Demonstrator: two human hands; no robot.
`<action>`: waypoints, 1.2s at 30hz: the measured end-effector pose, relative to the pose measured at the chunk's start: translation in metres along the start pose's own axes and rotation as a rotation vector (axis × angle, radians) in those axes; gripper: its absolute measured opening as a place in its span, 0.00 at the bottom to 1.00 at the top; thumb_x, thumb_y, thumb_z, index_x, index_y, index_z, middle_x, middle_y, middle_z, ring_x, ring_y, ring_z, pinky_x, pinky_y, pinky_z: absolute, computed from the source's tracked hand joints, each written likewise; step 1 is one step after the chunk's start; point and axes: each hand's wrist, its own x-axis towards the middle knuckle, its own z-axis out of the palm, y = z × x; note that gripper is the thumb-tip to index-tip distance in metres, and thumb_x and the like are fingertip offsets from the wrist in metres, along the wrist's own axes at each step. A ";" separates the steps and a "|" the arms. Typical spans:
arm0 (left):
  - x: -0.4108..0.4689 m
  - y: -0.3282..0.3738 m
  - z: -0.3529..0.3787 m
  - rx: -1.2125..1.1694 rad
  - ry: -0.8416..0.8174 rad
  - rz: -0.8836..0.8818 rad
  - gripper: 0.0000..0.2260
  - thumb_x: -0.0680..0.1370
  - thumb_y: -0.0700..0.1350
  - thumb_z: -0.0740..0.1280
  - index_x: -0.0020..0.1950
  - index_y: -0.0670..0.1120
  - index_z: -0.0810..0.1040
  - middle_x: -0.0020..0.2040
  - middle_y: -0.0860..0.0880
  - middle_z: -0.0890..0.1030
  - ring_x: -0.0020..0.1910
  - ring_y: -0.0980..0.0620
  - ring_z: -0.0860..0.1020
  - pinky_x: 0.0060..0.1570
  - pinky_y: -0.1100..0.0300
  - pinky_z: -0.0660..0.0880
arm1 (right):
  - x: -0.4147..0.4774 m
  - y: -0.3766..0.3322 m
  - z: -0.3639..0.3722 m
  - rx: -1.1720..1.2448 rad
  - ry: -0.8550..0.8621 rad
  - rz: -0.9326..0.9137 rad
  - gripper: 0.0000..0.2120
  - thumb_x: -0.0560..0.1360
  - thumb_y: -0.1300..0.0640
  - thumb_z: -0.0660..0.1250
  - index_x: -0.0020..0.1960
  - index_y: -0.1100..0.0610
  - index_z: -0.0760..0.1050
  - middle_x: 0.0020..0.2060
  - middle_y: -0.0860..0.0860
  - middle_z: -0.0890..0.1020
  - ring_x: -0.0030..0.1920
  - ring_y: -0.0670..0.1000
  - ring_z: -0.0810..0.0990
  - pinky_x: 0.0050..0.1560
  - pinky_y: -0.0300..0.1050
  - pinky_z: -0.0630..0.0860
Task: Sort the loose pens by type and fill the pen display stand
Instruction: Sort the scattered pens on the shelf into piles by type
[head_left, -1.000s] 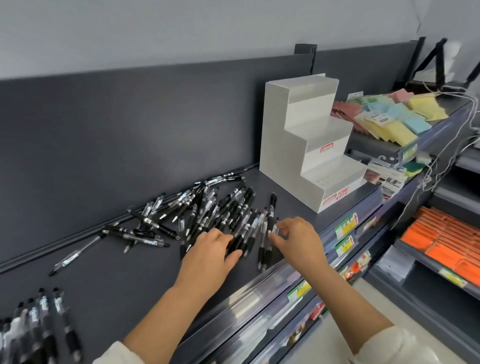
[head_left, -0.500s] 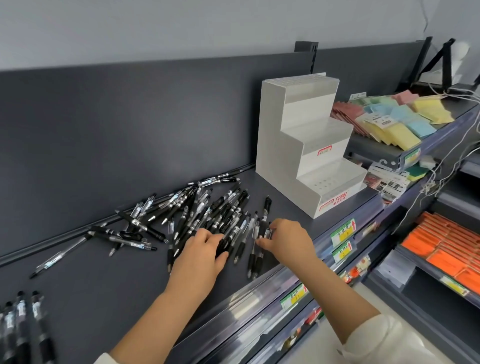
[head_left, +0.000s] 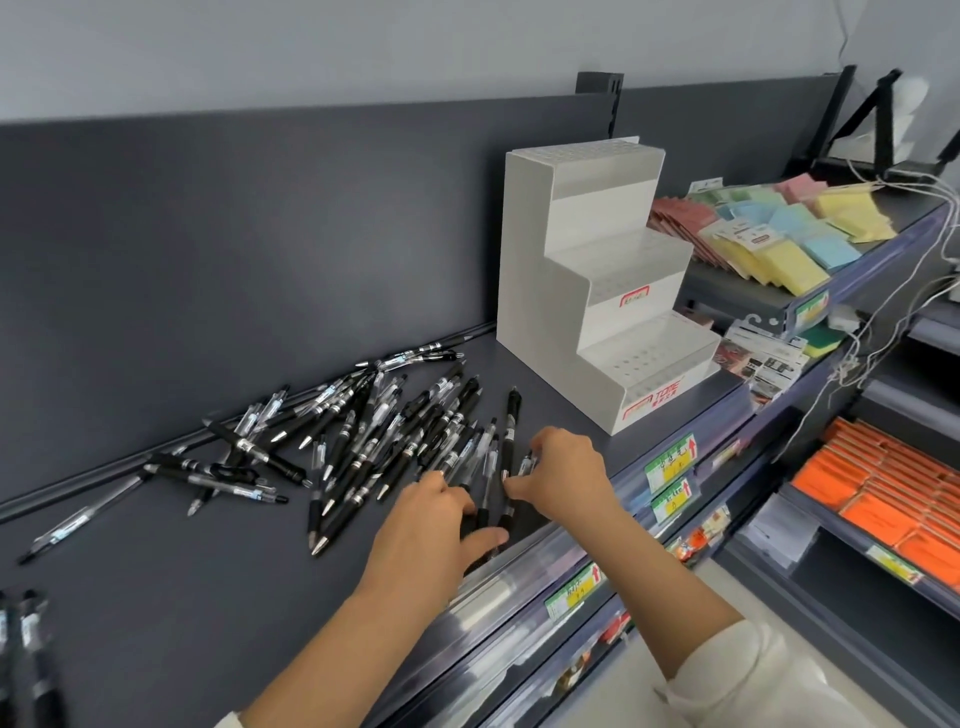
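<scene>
The loose pens (head_left: 374, 436) lie in one tangled heap on the dark shelf (head_left: 156, 597), left of the pen display stand (head_left: 597, 291) and well apart from it. They overlap too much for an exact count, though I make it roughly forty. They appear to be of two kinds, solid black barrels and clear barrels with black grips. The right hand (head_left: 566, 478) is at the heap's near right corner, fingers curled, thumb and fingertips pinching one or two pens; I cannot tell which. The left hand (head_left: 431, 525) lies over the near ends of several pens with its fingers fairly straight and its thumb stretched out. It seems to press or rake them and does not appear to clasp any. The main risk is probably mixing: the two kinds look much alike and cross each other, so a raking sweep could pull a wrong one into the picked bunch. A sweep towards the front rail (head_left: 519, 571) might also roll pens over the edge onto the lower shelves. The loosely pinched pens could slip on the way across. There is one stand with three steps, every visible hole is empty, and it carries two red-bordered labels. One stray clear pen (head_left: 67, 525) lies far left. A separate cluster (head_left: 26, 649) of at least three pens is cut off at the lower-left corner. Three yellow-green price tags (head_left: 670, 462) sit on the near rails, and coloured note pads (head_left: 779, 244) lie beyond the stand.
</scene>
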 end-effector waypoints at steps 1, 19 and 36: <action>0.001 -0.001 0.000 -0.011 -0.012 -0.021 0.23 0.73 0.62 0.66 0.59 0.47 0.77 0.52 0.53 0.70 0.54 0.54 0.71 0.52 0.57 0.74 | 0.000 0.001 -0.001 0.005 -0.004 0.003 0.22 0.66 0.52 0.73 0.56 0.61 0.74 0.47 0.57 0.81 0.46 0.55 0.81 0.41 0.46 0.77; 0.012 0.014 -0.009 0.132 -0.032 -0.071 0.17 0.78 0.50 0.63 0.66 0.47 0.69 0.61 0.49 0.73 0.61 0.51 0.71 0.55 0.59 0.73 | 0.027 0.021 -0.004 0.064 0.108 0.008 0.19 0.70 0.55 0.71 0.58 0.62 0.72 0.43 0.57 0.82 0.46 0.57 0.80 0.48 0.49 0.76; 0.000 0.004 -0.018 0.375 -0.136 -0.150 0.08 0.77 0.38 0.65 0.55 0.43 0.73 0.57 0.45 0.71 0.49 0.50 0.77 0.39 0.63 0.69 | 0.024 0.011 0.003 0.006 -0.002 0.001 0.15 0.68 0.54 0.70 0.31 0.59 0.66 0.25 0.54 0.67 0.25 0.52 0.66 0.28 0.40 0.67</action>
